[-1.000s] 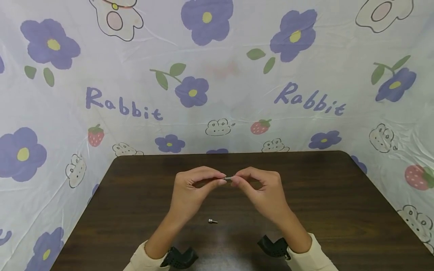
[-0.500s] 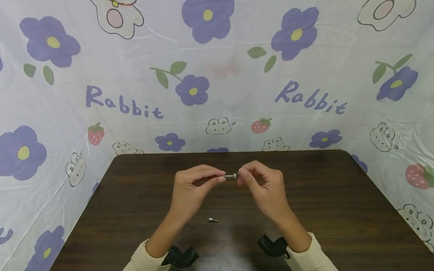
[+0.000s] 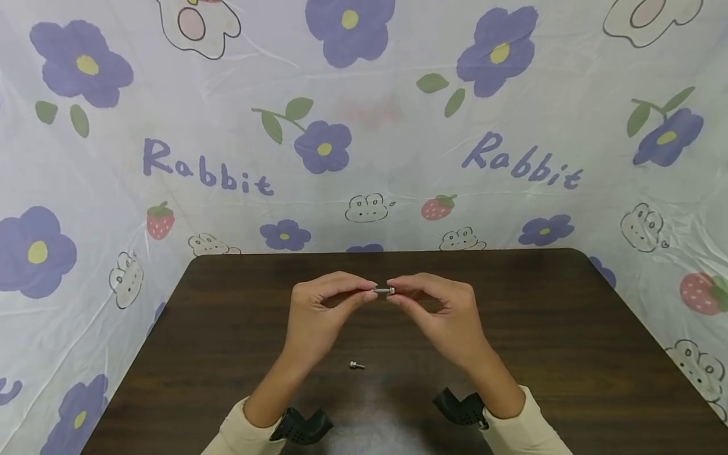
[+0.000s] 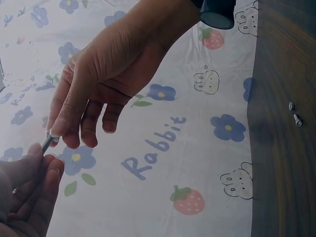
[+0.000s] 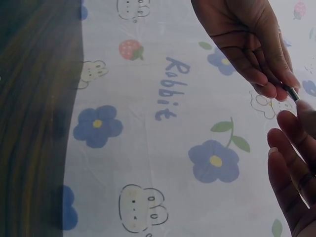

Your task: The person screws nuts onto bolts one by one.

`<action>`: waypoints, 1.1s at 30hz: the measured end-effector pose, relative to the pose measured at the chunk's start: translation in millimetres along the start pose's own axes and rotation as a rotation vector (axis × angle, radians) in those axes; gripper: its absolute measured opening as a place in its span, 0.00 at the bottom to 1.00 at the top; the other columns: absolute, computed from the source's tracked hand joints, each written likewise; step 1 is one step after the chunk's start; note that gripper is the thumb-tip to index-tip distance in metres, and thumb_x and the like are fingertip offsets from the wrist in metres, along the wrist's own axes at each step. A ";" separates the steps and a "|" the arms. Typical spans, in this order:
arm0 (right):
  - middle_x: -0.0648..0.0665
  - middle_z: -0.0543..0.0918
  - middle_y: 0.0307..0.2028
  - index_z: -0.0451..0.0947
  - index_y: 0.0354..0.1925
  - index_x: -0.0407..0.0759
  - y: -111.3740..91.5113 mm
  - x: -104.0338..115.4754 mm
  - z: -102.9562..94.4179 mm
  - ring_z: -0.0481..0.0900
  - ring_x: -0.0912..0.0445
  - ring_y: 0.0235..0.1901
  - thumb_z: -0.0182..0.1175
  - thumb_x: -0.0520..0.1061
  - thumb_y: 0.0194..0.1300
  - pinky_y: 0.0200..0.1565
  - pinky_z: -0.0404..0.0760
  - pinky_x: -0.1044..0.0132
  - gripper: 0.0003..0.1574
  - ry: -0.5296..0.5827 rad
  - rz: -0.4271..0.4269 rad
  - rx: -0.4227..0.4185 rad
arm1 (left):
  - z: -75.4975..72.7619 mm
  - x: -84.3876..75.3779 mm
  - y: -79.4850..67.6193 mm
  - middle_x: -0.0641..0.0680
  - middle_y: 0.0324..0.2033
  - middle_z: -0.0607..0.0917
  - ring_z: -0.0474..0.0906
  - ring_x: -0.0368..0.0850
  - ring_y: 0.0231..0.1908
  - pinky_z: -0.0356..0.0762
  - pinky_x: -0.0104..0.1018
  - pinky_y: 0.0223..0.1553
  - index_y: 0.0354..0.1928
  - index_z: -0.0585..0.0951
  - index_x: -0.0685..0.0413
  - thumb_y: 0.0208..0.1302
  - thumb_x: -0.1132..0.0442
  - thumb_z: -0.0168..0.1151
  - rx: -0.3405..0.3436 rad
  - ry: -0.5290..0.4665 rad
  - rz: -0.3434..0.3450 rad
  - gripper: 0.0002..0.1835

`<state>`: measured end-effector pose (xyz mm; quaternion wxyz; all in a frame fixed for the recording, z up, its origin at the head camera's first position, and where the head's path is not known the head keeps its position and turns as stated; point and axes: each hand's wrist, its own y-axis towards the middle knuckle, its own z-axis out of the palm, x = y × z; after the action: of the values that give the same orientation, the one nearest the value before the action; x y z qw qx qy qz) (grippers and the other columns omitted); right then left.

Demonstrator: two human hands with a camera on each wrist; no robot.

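In the head view a slim silver bolt [image 3: 382,291] lies level between both hands, above the table. My left hand [image 3: 316,316] pinches its left part between thumb and fingers. My right hand [image 3: 443,316] pinches the wider right end, which looks like a nut [image 3: 391,291]. Thread shows on the bolt [image 4: 47,145] in the left wrist view, between the fingertips of the two hands. The right wrist view shows only a short piece of the bolt [image 5: 293,94]; fingers cover the rest.
A second, shorter bolt [image 3: 357,365] lies on the dark wooden table [image 3: 227,354], between the forearms. The left wrist view shows a small nut-like piece [image 4: 291,105] beside that bolt [image 4: 297,120]. A printed cloth [image 3: 398,145] hangs behind the table.
The right fingers covered the bolt's right end, drew off to the right and uncovered it, then came back and pinch it now. The left hand keeps its grip.
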<state>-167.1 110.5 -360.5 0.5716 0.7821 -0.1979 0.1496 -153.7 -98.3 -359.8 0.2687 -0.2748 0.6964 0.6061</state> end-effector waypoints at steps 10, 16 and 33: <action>0.50 0.87 0.27 0.86 0.37 0.43 -3.2 0.4 2.6 0.83 0.59 0.25 0.68 0.29 0.62 0.31 0.83 0.70 0.10 0.004 0.108 0.019 | 1.9 -1.2 -0.2 0.52 0.34 0.90 0.88 0.46 0.35 0.88 0.40 0.38 0.38 0.90 0.59 0.59 0.71 0.73 0.005 -0.005 0.001 0.06; 0.53 0.83 0.21 0.84 0.28 0.47 -5.2 2.7 5.3 0.80 0.59 0.21 0.65 0.30 0.65 0.27 0.79 0.72 0.15 -0.022 0.144 -0.001 | 4.6 0.6 -3.0 0.52 0.34 0.90 0.88 0.46 0.34 0.88 0.41 0.38 0.38 0.90 0.61 0.59 0.72 0.73 0.011 -0.022 0.011 0.06; 0.50 0.88 0.33 0.84 0.50 0.44 -0.2 -0.1 -6.6 0.85 0.58 0.30 0.72 0.31 0.58 0.33 0.84 0.67 0.21 -0.009 0.119 0.002 | 2.7 0.3 0.6 0.52 0.34 0.90 0.87 0.46 0.33 0.88 0.40 0.36 0.38 0.90 0.59 0.58 0.73 0.73 -0.008 -0.027 0.024 0.06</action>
<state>-167.1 116.9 -358.8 0.5600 0.7702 -0.2465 0.1799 -154.2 -95.6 -359.9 0.2698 -0.2594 0.6933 0.6158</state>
